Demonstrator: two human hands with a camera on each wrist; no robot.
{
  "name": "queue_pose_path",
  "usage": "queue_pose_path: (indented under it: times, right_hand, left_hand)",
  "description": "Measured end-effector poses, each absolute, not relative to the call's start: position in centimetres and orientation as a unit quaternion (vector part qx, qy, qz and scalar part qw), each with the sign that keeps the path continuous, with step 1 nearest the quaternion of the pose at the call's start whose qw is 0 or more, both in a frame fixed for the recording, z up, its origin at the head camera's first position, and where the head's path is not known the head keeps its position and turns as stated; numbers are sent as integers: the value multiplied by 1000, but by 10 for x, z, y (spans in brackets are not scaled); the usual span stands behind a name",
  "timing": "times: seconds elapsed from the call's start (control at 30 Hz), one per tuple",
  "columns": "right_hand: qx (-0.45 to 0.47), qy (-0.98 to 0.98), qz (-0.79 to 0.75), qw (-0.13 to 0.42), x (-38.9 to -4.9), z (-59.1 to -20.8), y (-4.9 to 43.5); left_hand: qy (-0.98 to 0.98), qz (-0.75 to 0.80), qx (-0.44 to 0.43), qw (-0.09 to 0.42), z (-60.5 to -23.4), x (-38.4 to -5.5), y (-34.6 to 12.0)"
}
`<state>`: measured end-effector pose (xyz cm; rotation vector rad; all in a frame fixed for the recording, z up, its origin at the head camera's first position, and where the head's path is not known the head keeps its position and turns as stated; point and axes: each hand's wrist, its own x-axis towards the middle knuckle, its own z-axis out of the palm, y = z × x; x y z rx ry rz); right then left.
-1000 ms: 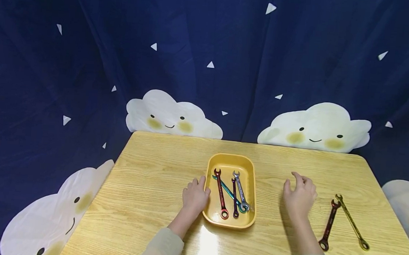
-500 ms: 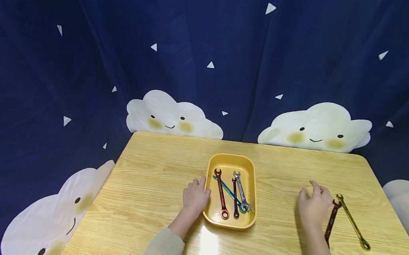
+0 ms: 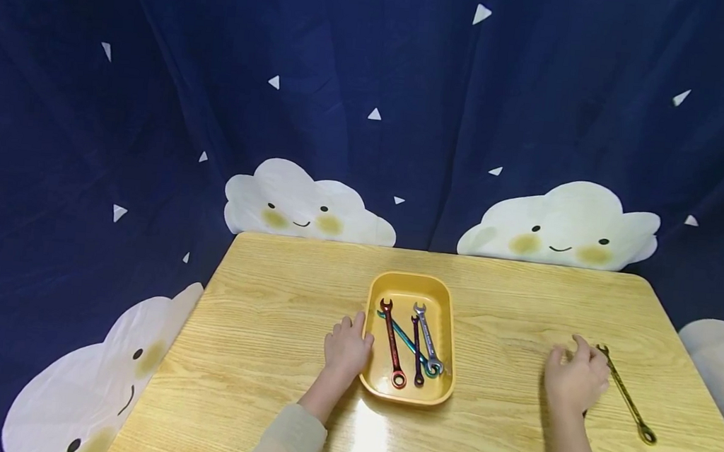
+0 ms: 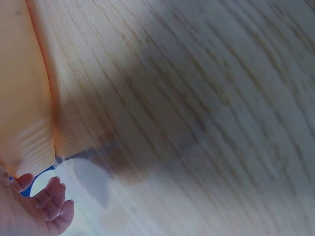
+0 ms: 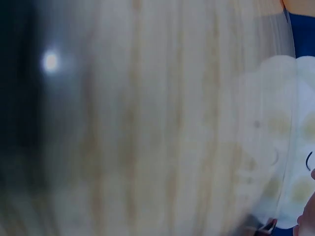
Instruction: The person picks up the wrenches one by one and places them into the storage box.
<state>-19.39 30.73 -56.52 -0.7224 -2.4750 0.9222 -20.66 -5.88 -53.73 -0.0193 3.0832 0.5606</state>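
A yellow plastic tray (image 3: 404,398) holds several combination wrenches: a red wrench (image 3: 393,349), a teal wrench (image 3: 401,335), a purple wrench (image 3: 417,351) and a silver wrench (image 3: 428,336). At the tray's left wall is my left hand (image 3: 347,349), thumb over the rim and fingers outside, holding it. In the left wrist view, the other fingers curl loosely beside the tray. My right hand (image 3: 575,379), fingers apart and bent, is over a dark red wrench, mostly hidden in the head view; its jaw end (image 5: 268,226) shows in the right wrist view. Contact is unclear.
A gold wrench (image 3: 626,396) lies on the wooden table (image 3: 480,434), just right of my right hand. Behind the table hangs a dark blue curtain (image 3: 343,139) with white clouds and triangles. The tray stands near the table's middle.
My right hand has moved rightward and slightly nearer, and now covers the dark red wrench that showed earlier. The left hand and the tray have stayed in place.
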Motion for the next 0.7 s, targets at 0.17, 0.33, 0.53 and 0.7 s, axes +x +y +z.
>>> queue_pose_path:
  times: [0.17,0.33,0.53,0.7]
  right_hand:
    - [-298,-874,317,218,-191,-572,314]
    - [-318,-867,311,224,-187,-575,319]
    - [-333,-872,303,192,-183,-576,325]
    - [-358,-870,295,167,-182,-577,328]
  left_hand:
    - [984,178,-5,3,-538,-206,-59]
    - [984,177,-3,1,-538,-206,-59]
    - [985,175,-1,-2,-538,-206,-59]
    - [985,174,0,0,-538,-206,-60]
